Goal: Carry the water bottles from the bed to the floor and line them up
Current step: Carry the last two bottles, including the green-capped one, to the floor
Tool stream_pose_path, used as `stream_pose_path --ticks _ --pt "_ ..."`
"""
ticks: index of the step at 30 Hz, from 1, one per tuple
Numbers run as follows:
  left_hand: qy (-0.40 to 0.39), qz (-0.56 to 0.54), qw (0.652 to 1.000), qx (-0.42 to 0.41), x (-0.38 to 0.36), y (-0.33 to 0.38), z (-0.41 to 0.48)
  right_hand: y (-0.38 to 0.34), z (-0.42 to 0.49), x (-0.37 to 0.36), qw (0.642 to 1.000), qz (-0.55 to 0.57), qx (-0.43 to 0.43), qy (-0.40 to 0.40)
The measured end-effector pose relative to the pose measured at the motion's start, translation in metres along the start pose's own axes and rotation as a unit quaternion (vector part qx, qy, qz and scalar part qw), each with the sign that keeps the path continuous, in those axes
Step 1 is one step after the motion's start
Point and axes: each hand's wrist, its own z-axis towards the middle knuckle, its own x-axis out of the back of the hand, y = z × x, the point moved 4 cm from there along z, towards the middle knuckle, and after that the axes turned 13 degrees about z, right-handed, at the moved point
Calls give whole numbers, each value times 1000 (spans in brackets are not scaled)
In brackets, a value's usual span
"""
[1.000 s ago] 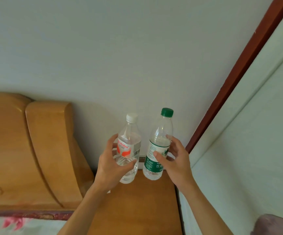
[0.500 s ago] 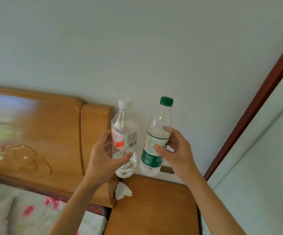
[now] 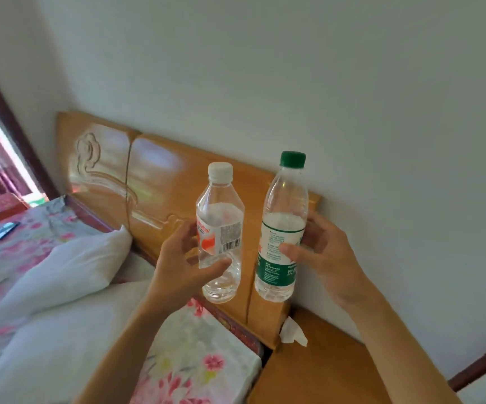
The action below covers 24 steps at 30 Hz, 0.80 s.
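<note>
My left hand [image 3: 182, 265] grips a clear water bottle with a white cap and a red-and-white label [image 3: 219, 217], held upright in the air in front of the wooden headboard. My right hand [image 3: 324, 256] grips a taller clear bottle with a green cap and green label [image 3: 282, 205], also upright, a little to the right of the first. Both bottles are partly filled with water. They hang side by side above the edge of the bed [image 3: 195, 363] and do not touch.
A wooden headboard [image 3: 160, 176] runs along the white wall. White pillows [image 3: 69, 258] lie on the flowered sheet. A wooden bedside table [image 3: 317, 371] stands at the lower right with a crumpled tissue [image 3: 292, 333] at its corner. A dark phone [image 3: 2, 230] lies far left.
The view has swung left from the bedside table toward the bed. Both hands keep hold of their bottles, which now hang over the bed's edge instead of over the table.
</note>
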Motion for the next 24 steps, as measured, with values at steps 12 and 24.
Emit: stream_pose_path --ticks 12,24 --pt "102 22 994 39 223 -19 -144 -9 -48 -230 986 52 -26 -154" --pt "238 62 963 109 397 -19 -310 -14 -108 -444 935 116 -55 -330"
